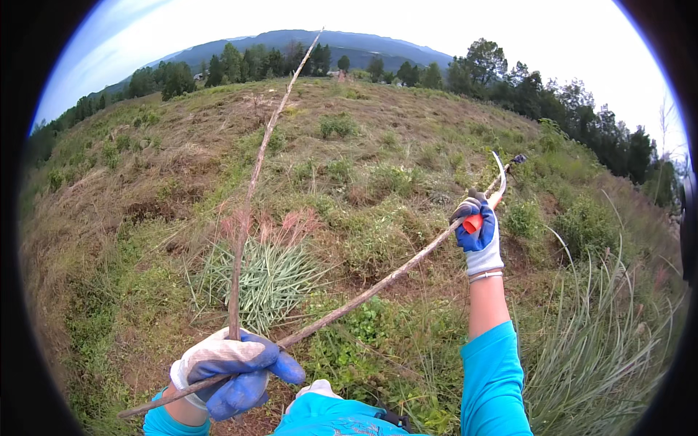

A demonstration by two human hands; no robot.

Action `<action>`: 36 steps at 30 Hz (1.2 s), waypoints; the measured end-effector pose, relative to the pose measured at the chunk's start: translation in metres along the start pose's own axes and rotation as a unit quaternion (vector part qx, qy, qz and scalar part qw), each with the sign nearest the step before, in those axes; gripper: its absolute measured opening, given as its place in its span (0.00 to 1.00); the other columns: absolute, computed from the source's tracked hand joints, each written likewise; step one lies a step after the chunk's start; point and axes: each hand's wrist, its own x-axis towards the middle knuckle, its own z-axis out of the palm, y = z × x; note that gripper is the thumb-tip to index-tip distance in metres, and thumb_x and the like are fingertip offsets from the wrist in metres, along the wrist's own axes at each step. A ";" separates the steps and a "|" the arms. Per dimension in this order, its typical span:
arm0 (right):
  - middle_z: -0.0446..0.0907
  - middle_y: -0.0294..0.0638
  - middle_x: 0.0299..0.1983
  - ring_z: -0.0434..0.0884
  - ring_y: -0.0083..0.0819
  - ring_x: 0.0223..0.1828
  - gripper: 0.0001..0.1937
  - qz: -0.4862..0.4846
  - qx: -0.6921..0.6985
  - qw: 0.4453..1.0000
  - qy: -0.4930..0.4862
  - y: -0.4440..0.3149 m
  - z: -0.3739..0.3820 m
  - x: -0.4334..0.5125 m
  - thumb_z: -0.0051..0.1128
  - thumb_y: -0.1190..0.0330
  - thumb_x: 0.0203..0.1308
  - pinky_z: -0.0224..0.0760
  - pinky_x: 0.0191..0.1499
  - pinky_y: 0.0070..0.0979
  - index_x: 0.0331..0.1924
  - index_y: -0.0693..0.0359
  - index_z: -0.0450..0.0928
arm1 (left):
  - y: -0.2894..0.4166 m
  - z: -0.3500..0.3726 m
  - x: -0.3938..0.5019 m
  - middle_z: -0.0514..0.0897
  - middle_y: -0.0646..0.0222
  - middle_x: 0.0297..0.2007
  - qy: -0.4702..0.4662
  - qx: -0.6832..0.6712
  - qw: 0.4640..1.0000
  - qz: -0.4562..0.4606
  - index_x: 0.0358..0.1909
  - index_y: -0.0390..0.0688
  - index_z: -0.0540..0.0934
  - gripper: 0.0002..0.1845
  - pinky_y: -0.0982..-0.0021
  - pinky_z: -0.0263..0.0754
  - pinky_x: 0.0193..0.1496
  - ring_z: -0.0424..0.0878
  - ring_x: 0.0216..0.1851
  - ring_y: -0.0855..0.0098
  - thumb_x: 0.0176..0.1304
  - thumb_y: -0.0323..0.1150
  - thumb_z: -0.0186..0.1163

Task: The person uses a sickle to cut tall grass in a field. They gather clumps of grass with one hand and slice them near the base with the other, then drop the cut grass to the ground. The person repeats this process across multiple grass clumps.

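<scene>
My left hand (234,368), in a white and blue coated work glove, grips two thin wooden sticks low in front of my body. One long stick (262,147) rises from it, tapering toward the skyline. The other stick (371,291) slants up to the right, its butt sticking out past my left wrist. My right hand (480,229), gloved alike, holds that slanted stick together with a sickle. The sickle's curved pale blade (500,177) points upward beside the stick, and its orange-red handle (473,223) shows in my palm. Something dark sits at the stick's far tip.
A bundle of cut green grass (267,280) with reddish seed heads lies on the ground ahead. Tall grass (594,338) stands close on my right. Low shrubs (338,125) dot the slope, with trees (240,65) and hills (349,43) beyond.
</scene>
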 end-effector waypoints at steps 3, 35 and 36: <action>0.61 0.28 0.20 0.63 0.20 0.20 0.06 0.055 -0.004 0.998 0.035 -0.010 -0.033 -0.021 0.39 0.69 0.69 0.65 0.27 0.22 0.40 0.59 0.68 | 0.006 -0.009 0.014 0.72 0.68 0.09 -0.046 -0.178 0.938 -0.295 0.43 0.24 0.77 0.23 0.74 0.54 0.07 0.64 0.07 0.77 0.60 0.39 0.59; 0.73 0.34 0.22 0.71 0.20 0.18 0.16 0.174 -0.506 0.808 0.246 0.116 -0.041 -0.150 0.59 0.66 0.57 0.65 0.18 0.18 0.45 0.65 0.71 | -0.199 0.047 0.309 0.77 0.53 0.50 -0.094 -0.433 0.881 -0.164 0.53 0.38 0.69 0.22 0.51 0.75 0.53 0.75 0.55 0.59 0.68 0.45 0.49; 0.73 0.34 0.22 0.71 0.20 0.18 0.15 0.171 -0.518 0.799 0.252 0.118 -0.044 -0.152 0.60 0.66 0.57 0.65 0.18 0.19 0.44 0.65 0.72 | -0.192 0.049 0.301 0.77 0.54 0.51 -0.113 -0.461 0.861 -0.183 0.53 0.39 0.69 0.22 0.49 0.74 0.54 0.76 0.54 0.58 0.66 0.45 0.52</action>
